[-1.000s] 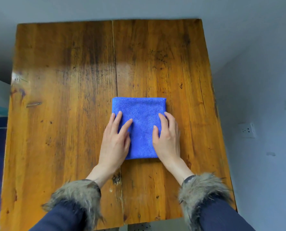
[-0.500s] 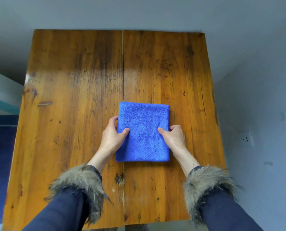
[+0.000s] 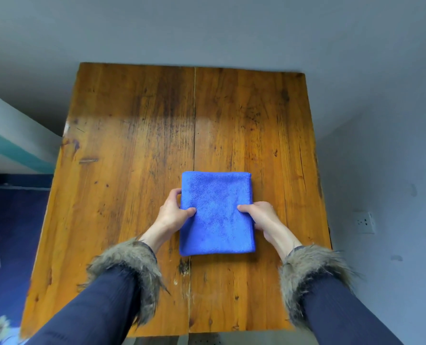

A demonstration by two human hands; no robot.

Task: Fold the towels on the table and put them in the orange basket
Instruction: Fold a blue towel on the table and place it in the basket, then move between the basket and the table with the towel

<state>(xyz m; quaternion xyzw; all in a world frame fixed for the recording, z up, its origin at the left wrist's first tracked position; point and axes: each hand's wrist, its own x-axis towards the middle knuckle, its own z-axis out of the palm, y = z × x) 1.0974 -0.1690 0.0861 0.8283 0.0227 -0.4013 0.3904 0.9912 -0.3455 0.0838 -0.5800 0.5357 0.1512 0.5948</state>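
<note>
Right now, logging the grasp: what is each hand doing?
Left hand: grips the towel's left edge.
Right hand: grips its right edge.

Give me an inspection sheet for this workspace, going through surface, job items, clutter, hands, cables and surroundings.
Surface: worn wooden table, two boards with a seam down the middle, dark stains and scratches.
Job's things: one folded blue towel lying near the front; orange basket not in view.
Clutter: nothing seen.
Hands: left hand grips the towel's left edge, thumb on top; right hand grips its right edge, thumb on top.
Cables: nothing seen.
Surroundings: grey wall with a wall socket to the right; dark blue floor to the left.
</note>
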